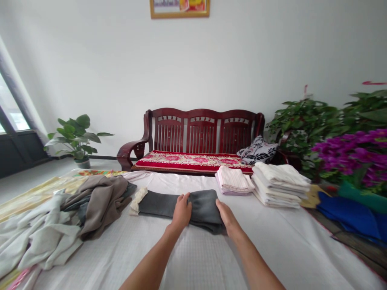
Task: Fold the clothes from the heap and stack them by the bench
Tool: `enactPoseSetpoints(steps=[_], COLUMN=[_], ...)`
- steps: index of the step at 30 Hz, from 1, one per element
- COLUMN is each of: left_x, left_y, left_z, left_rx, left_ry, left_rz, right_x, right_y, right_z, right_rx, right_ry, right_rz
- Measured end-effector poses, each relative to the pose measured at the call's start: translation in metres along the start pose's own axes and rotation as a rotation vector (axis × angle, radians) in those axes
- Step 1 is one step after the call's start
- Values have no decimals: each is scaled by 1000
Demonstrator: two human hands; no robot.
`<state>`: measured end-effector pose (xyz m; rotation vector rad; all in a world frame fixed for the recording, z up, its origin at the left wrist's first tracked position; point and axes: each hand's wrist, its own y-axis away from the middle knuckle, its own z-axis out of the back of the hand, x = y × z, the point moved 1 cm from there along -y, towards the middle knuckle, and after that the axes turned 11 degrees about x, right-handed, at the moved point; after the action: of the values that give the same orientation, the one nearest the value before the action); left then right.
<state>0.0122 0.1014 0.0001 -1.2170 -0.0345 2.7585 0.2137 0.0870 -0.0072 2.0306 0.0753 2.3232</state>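
A dark grey garment [160,204] with a cream lace cuff [137,199] lies across the white sheet [187,257]. Its right end is doubled over into a thick fold [205,209]. My left hand [181,212] rests on that fold with fingers curled over its edge. My right hand [226,215] lies flat against the fold's right side, fingers stretched out and tucked at its edge.
A heap of unfolded brown, grey and pale clothes [60,225] lies at the left. Two folded stacks [232,180] [279,183] sit at the back right. Behind stand a red wooden bench [199,141], potted plants [75,139], purple flowers [356,153] and blue cloth [347,215].
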Motion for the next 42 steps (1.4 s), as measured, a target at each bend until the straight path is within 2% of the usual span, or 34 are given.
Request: enactPoseSetpoints(steps=[4, 7, 10, 14, 17, 19, 22, 26, 33, 38, 42], left_x=[-5, -5, 1, 13, 17, 16, 16, 24, 40, 57, 67], left_y=[17, 31, 47, 61, 62, 60, 58, 59, 75, 92, 96], left_z=[-2, 3, 6, 6, 9, 14, 23, 38, 66, 95, 121], left_rx=[-95, -150, -72, 0, -31, -49, -41, -36, 17, 103, -61], left_ry=[-293, -410, -390, -361, -325, -285, -234, -179, -388, -475, -372], left_rz=[-125, -251, -335, -341, -235, -174, -145, -130, -156, -18, -20], right_x=[1, -1, 3, 16, 27, 33, 34, 29, 33, 46, 44], right_y=[2, 4, 7, 15, 23, 26, 25, 20, 20, 27, 27], right_z=[0, -2, -8, -24, -40, -51, -70, -98, -145, -170, -186], right_rx=[-1, 28, 77, 238, 425, 492, 472, 424, 415, 343, 218], right_ry=[-146, -383, -551, -592, -473, -378, -299, -134, 389, 777, 862], right_rz=[-46, -215, -301, -199, 4, 152, 305, 400, 613, 628, 556])
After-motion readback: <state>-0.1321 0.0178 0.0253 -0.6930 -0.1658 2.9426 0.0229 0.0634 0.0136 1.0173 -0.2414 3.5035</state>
